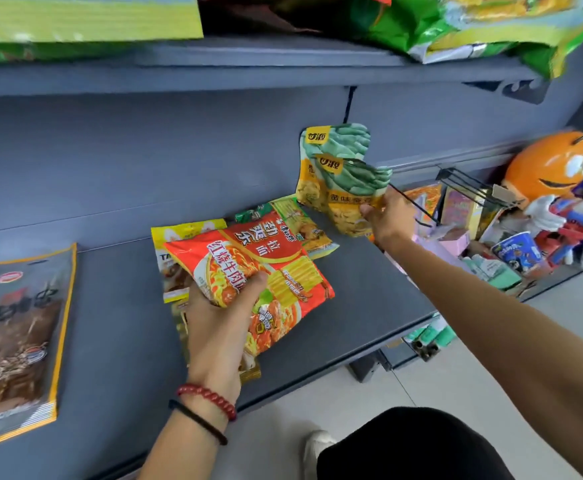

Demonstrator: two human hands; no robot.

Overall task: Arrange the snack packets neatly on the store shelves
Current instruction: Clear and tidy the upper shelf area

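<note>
On the grey shelf (369,289), near its middle, the left hand (214,327) has its grip curled around a glossy red noodle packet (259,265) lying over a yellow packet (179,237), while toward the shelf's right end the right hand (388,216) pinches in its grip the lower edge of a yellow-and-green pouch (349,195), upright, it seems, before a twin pouch (331,143).

Bright, even light; wide-angle bending at edges; motion blur smears the top-shelf packets (491,26).
</note>
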